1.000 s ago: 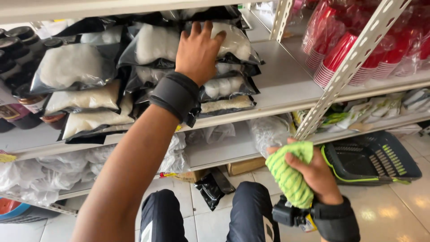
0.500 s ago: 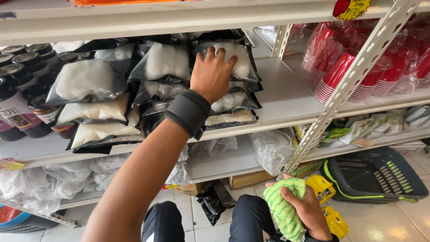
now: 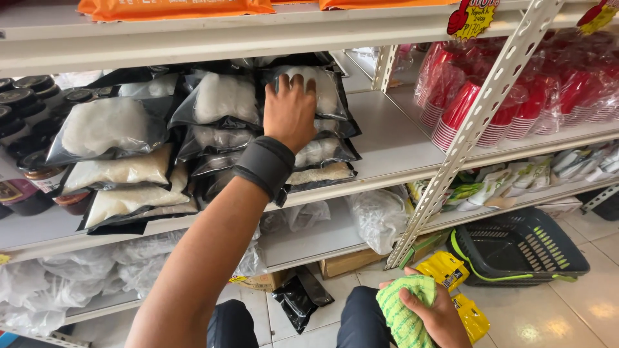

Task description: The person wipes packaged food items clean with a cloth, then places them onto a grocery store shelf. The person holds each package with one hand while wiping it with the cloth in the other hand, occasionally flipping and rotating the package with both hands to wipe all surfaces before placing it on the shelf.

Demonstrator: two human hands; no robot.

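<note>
- Left hand (image 3: 291,111) flat on top clear-and-black packet of white grains (image 3: 322,90), fingers spread, gripping nothing; stack looks tidy
- Right hand (image 3: 433,316) clenched around green microfibre cloth (image 3: 401,314); shelf wiping apparently pending

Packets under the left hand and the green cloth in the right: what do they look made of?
Packets: glossy clear plastic film with black backing, judging by glare and visible white grains. Green cloth: probably microfibre or terry, from its ribbed, fuzzy weave.

Bright even daylight, sharp focus, floor tiles (image 3: 567,309) glaring, slight edge distortion.
</note>
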